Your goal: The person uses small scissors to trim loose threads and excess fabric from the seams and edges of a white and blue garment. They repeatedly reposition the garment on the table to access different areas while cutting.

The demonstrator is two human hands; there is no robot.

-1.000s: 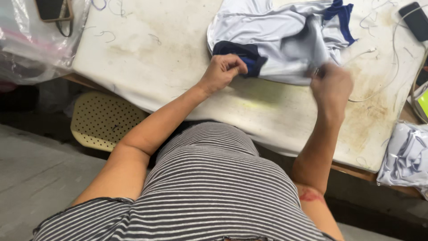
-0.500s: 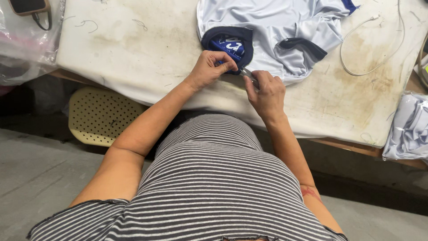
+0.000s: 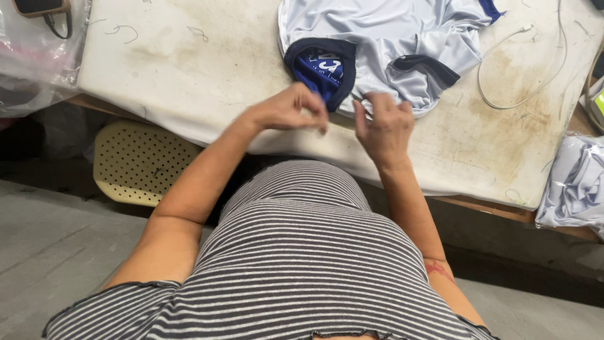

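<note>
A light grey sports shirt [image 3: 402, 38] with navy trim lies crumpled on the white padded table [image 3: 189, 75]. Its navy collar [image 3: 321, 66] is turned open and shows a blue inner label. My left hand [image 3: 286, 110] hovers just in front of the collar, blurred, with fingers curled into a pinch. My right hand [image 3: 380, 126] is beside it, fingertips raised and close together at the shirt's near edge. Whether either hand pinches a thread or a small tool is too blurred to tell.
A white cable [image 3: 522, 69] loops on the stained right part of the table. Folded grey garments [image 3: 576, 182] hang at the right edge. A clear plastic bag [image 3: 34, 63] sits at the left, a perforated cream stool [image 3: 135, 164] under the table.
A second ago my hands were apart on the shirt. Then they met at the navy collar, and now they have drawn back slightly toward me and parted a little.
</note>
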